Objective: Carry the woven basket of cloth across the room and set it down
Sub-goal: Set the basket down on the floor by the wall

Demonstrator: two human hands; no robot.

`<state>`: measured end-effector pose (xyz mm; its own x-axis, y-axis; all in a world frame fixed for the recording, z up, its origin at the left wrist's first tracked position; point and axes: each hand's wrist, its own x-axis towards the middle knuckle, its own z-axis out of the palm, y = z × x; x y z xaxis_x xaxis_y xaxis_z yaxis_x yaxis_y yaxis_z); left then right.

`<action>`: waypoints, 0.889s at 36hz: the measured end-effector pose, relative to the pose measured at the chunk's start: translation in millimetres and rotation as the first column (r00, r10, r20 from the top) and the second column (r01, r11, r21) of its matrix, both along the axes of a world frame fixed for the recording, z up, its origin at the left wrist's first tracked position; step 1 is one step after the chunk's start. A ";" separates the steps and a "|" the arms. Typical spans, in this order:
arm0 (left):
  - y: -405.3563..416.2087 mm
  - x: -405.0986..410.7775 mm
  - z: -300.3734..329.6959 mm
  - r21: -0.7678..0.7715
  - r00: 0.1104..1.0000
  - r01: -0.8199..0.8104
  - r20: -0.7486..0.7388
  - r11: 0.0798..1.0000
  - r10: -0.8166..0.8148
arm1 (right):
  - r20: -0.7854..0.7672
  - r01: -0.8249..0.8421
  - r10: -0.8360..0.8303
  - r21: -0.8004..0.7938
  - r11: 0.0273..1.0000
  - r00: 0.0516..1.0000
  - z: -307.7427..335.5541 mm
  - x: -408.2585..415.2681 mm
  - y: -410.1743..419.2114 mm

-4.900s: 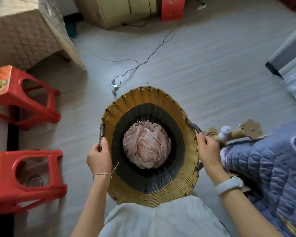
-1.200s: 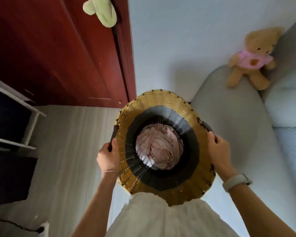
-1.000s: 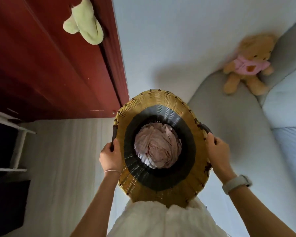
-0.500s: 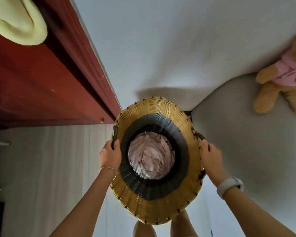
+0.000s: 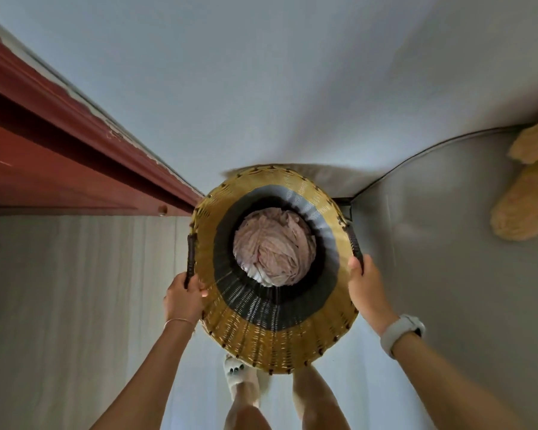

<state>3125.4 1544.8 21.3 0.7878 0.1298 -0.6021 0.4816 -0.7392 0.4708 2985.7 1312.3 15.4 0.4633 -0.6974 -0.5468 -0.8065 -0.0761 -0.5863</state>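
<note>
My left hand (image 5: pixel 182 297) and right hand (image 5: pixel 365 285) each close around a dark handle of the woven basket (image 5: pixel 274 333), pink cloth (image 5: pixel 274 246) bundled inside, near the wall.

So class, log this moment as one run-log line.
left hand: grips handle | right hand: grips handle | basket: in corner by wall, sofa | cloth: inside
</note>
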 end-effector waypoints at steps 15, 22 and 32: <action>0.2 -42.8 11.2 0.047 0.998 -0.053 -0.033 0.997 0.055 | -0.049 -0.208 0.205 -0.064 0.976 0.978 0.5 24.3 -31.4; -1.1 -72.5 -3.5 0.084 0.944 -0.118 -0.298 0.989 0.138 | -0.020 -0.444 0.448 -0.180 0.878 0.894 -5.6 77.7 -17.0; -1.5 -36.3 -21.5 0.352 0.991 0.066 -0.133 0.934 -0.019 | -0.054 -0.184 0.177 -0.344 0.921 0.983 -28.3 20.4 -4.6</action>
<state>3089.1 1543.3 -0.2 0.7184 0.3210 -0.6171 0.4841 -0.8678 0.1120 3006.0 1307.7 -13.0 0.5900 -0.7505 -0.2976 -0.7721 -0.4167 -0.4799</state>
